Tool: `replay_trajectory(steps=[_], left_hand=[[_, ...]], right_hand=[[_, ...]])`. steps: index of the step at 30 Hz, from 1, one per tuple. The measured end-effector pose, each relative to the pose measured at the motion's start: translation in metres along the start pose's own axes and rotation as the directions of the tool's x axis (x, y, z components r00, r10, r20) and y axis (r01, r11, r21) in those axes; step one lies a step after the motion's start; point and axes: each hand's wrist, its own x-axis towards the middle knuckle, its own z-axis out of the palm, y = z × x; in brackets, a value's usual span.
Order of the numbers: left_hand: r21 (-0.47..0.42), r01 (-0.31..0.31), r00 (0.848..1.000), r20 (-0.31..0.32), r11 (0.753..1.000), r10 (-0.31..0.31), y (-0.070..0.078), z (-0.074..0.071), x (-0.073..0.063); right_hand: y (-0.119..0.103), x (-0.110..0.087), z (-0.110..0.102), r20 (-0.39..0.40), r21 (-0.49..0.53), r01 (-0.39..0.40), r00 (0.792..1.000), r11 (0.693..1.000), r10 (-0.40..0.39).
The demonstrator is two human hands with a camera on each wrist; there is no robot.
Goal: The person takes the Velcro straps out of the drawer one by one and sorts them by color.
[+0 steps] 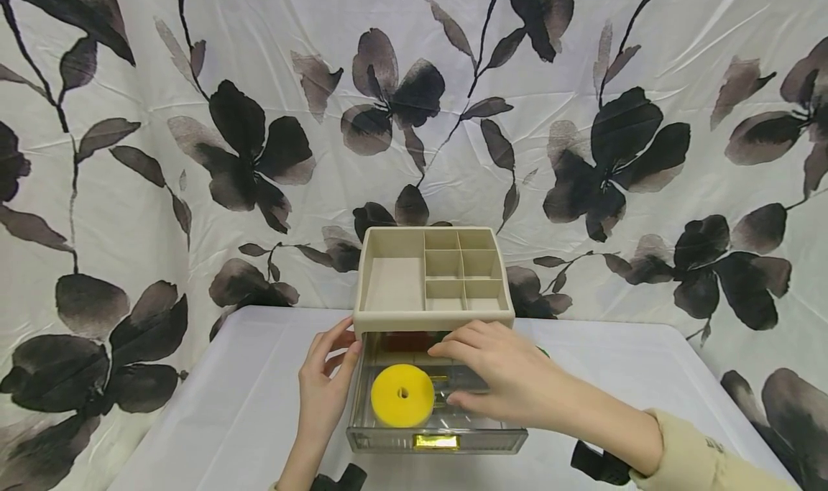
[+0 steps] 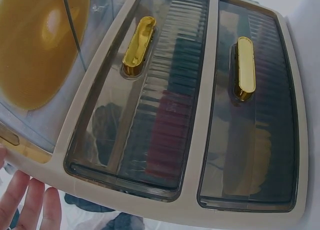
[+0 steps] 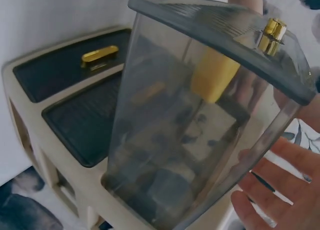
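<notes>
A beige desktop organizer (image 1: pixel 436 323) stands on the table with its clear top drawer (image 1: pixel 362 441) pulled out toward me. Inside that drawer lies a yellow disc (image 1: pixel 402 395) with a small hole in its middle. My left hand (image 1: pixel 326 376) is at the organizer's left front corner, fingertips against its side. In the left wrist view, straight fingers (image 2: pixel 31 200) show beside the beige frame. My right hand (image 1: pixel 498 369) reaches across the drawer's right part, above it, with fingers extended. The right wrist view has those fingers (image 3: pixel 280 185) beside the drawer's clear side wall, gripping nothing.
Two lower drawers with gold handles (image 2: pixel 245 70) are closed, with coloured shapes showing through their fronts. The organizer's top has one large and several small compartments (image 1: pixel 443 264). A white table (image 1: pixel 246 405) lies beneath, with a floral cloth (image 1: pixel 472 153) behind.
</notes>
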Motion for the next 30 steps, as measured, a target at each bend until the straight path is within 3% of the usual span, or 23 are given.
replay_trajectory(steps=[8, 15, 22, 30], left_hand=[[-0.007, -0.004, 1.000, 0.005, 1.000, 0.004, 0.000, 0.000, 0.000], [-0.014, 0.002, 1.000, 0.010, 1.000, -0.002, 0.000, -0.001, 0.000], [-0.023, -0.003, 1.000, 0.015, 1.000, 0.003, 0.000, -0.001, 0.000], [-0.011, 0.002, 1.000, 0.014, 1.000, -0.002, -0.001, -0.001, 0.000]], right_hand=[[0.003, 0.012, 0.003, 0.097, 0.033, 0.131, 0.986, 0.991, -0.134], [0.003, 0.023, 0.004, 0.222, 0.057, 0.199, 0.953, 0.978, -0.207], [0.003, 0.036, 0.006, 0.240, 0.030, 0.324, 0.916, 0.946, -0.321], [-0.002, 0.051, 0.007, 0.362, 0.000, 0.348, 0.874, 0.937, -0.325]])
